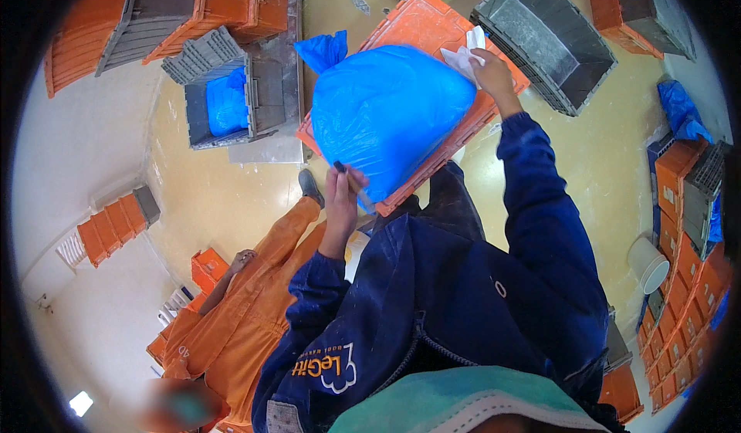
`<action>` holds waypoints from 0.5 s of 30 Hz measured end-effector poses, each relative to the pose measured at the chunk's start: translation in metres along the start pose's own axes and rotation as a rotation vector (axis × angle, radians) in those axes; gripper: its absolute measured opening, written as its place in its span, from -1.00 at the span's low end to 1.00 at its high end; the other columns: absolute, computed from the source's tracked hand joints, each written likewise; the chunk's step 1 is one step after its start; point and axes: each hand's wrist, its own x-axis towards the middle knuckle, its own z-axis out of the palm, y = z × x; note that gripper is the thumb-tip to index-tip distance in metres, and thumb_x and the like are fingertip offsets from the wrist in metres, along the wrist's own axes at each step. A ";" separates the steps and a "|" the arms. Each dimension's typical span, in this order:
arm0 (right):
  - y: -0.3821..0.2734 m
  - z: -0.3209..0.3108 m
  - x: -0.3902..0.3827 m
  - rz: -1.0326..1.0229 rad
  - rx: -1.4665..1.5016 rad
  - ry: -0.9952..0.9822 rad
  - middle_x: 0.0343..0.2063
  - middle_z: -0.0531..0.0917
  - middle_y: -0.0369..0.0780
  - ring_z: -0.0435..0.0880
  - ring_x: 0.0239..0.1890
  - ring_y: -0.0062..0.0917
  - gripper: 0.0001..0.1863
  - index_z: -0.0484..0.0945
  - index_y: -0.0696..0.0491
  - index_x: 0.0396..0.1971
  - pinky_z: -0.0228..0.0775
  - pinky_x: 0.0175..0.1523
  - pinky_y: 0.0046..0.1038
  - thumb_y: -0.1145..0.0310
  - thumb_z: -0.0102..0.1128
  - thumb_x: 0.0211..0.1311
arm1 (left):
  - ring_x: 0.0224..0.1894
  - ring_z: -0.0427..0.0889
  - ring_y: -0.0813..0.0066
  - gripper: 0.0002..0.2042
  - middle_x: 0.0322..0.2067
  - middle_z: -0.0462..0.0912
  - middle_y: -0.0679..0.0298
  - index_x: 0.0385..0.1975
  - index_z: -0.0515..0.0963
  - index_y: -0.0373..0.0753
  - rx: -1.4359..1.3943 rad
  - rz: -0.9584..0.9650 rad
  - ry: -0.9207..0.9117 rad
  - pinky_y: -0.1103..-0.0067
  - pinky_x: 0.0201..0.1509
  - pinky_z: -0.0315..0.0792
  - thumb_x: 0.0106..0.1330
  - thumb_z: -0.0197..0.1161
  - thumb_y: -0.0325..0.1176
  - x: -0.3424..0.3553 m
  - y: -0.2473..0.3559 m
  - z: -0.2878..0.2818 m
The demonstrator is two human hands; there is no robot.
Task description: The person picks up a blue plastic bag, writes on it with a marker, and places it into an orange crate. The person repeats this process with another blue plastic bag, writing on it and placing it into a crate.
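Observation:
A large, full blue plastic bag (390, 109) lies on top of an orange crate (421, 16) in front of me. My left hand (341, 205), at the bag's near left side, is closed on a slim tool with a dark end (340, 167); its exact kind is not clear. My right hand (494, 76) pinches a crumpled white paper (465, 56) at the far right side of the bag. A gathered blue plastic end (323, 50) sticks out at the bag's far left.
An open grey crate (545, 39) stands to the right. To the left, another grey crate (270, 109) has a blue bag (226, 105) inside. A person in orange clothing (255, 309) stands close at my left. Stacked crates (683, 294) and a white bucket (648, 265) are at right.

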 end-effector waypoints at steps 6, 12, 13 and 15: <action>-0.075 -0.015 -0.154 -0.162 0.804 -0.729 -0.09 0.51 -0.22 0.56 -0.24 -0.58 -0.32 0.24 0.05 0.20 0.45 -0.13 -0.49 0.37 0.29 0.05 | 0.12 0.41 0.15 -0.79 0.02 0.41 -0.02 -0.05 0.22 -0.24 -0.326 0.074 -0.257 0.29 0.22 0.31 0.43 -0.14 -0.31 0.017 0.047 0.029; -0.164 0.034 -0.263 0.338 1.891 -0.470 -0.53 0.43 -0.36 0.35 -0.52 -0.72 -0.67 0.34 0.08 0.00 0.22 -0.40 -0.62 0.27 0.03 0.31 | -0.07 0.56 0.29 -0.82 -0.13 0.54 0.02 -0.16 0.30 -0.27 0.041 0.109 -0.439 0.41 -0.06 0.48 0.35 0.04 -0.34 -0.003 0.037 0.004; -0.176 0.041 -0.275 0.360 1.828 -0.439 -0.58 0.42 -0.37 0.34 -0.56 -0.74 -0.72 0.38 0.09 -0.07 0.19 -0.45 -0.64 0.27 0.03 0.31 | -0.12 0.58 0.32 -0.83 -0.19 0.57 0.06 -0.22 0.33 -0.28 0.313 0.168 -0.471 0.43 -0.13 0.49 0.33 0.08 -0.34 -0.007 0.040 -0.012; -0.199 0.049 -0.291 0.394 1.695 -0.392 -0.66 0.39 -0.40 0.31 -0.62 -0.78 -0.79 0.46 0.10 -0.22 0.11 -0.54 -0.67 0.27 0.02 0.32 | -0.36 0.62 0.37 -0.81 -0.43 0.61 0.16 -0.37 0.41 -0.30 0.587 0.219 -0.507 0.47 -0.33 0.45 0.26 0.17 -0.29 -0.015 0.046 -0.035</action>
